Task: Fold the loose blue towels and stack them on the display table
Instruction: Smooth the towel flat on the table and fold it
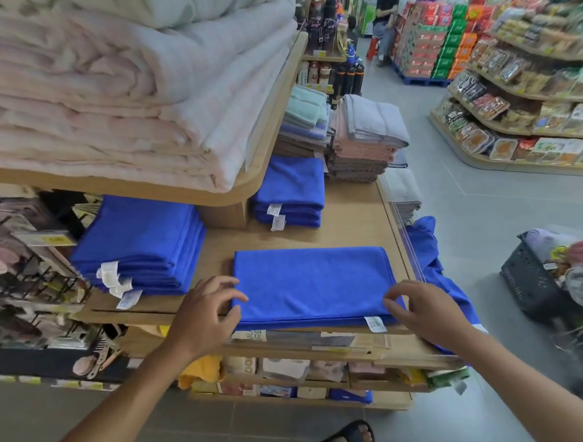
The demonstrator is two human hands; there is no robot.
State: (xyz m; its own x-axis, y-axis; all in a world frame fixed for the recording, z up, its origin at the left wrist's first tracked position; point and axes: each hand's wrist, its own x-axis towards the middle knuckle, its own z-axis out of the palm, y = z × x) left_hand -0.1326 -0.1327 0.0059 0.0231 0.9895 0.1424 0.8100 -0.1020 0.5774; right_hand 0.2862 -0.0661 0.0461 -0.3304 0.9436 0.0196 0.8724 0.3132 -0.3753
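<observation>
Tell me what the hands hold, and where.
Left hand and right hand are at the near corners of the folded blue towel; an actual pinch cannot be told.

Pale quilts (111,95) fill the upper shelf (168,192), a black basket (526,277) at right.

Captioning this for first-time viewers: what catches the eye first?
A bright blue folded towel lies flat on the wooden display table, left hand and right hand at its near corners. Behind sit a taller blue stack at left and a smaller blue stack further back; pale quilts fill the shelf above.
</observation>
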